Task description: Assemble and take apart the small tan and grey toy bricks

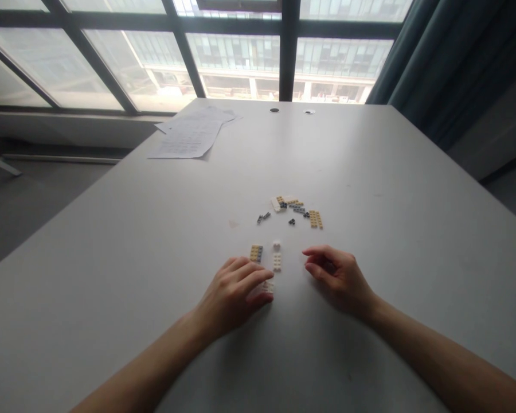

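The small white brick piece [268, 286], likely light, rigid and best pinched by its side edges, lies under the left hand [234, 295]'s fingertips just below the white plate [277, 261], while the right hand [337, 278] rests beside it, loosely curled and empty.

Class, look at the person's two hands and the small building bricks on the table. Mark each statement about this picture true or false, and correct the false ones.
1. The left hand lies palm down with its fingertips on a small white brick. True.
2. The right hand holds a large red brick. False: its fingers curl loosely over the grey table, and no brick shows in them.
3. A loose cluster of tan, grey and white bricks lies beyond both hands. True.
4. Sheets of paper lie at the table's far right corner. False: they lie at the far left, near the window.
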`<move>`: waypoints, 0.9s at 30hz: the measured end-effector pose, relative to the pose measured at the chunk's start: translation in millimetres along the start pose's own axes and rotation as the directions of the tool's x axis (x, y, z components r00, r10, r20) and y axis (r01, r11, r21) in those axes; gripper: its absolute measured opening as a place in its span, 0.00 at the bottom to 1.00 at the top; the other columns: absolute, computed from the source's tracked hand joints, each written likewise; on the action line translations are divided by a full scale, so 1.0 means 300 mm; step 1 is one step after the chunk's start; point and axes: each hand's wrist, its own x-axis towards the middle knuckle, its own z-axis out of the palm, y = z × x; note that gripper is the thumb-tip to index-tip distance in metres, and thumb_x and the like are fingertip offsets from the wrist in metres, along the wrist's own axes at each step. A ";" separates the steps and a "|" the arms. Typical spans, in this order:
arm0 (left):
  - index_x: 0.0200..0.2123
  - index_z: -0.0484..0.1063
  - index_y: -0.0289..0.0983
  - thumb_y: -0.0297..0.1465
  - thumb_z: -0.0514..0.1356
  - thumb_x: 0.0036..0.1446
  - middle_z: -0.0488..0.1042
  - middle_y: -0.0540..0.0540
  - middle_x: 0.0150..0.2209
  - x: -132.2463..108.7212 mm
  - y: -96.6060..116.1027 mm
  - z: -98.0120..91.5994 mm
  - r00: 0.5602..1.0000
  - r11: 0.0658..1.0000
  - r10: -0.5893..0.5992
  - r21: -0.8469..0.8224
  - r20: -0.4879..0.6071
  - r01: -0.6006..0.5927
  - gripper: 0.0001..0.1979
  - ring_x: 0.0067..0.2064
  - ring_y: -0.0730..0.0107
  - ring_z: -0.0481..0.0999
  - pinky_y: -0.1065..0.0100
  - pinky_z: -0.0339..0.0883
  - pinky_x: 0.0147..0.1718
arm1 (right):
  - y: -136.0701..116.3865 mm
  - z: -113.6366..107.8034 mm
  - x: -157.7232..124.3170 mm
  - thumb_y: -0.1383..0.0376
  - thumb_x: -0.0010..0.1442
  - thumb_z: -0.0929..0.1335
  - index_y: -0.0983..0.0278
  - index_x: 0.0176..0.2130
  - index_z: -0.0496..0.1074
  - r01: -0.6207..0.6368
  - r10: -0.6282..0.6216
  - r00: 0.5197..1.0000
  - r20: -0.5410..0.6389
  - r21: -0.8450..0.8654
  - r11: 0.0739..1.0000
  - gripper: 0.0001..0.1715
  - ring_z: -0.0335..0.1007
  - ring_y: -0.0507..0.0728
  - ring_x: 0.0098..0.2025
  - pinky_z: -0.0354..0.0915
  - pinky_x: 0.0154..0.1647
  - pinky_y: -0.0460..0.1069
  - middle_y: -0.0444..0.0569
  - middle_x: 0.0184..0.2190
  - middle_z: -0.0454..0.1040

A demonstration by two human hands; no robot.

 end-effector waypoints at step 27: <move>0.26 0.66 0.37 0.40 0.56 0.60 0.69 0.48 0.26 0.011 0.029 -0.041 0.940 0.924 -0.260 0.341 0.220 0.176 0.14 0.27 0.65 0.67 0.65 0.59 0.29 | 0.004 -0.004 -0.001 0.64 0.58 0.69 0.64 0.39 0.75 -0.013 0.013 1.000 0.013 -0.033 0.999 0.09 0.73 0.55 0.33 0.69 0.34 0.48 0.50 0.33 0.78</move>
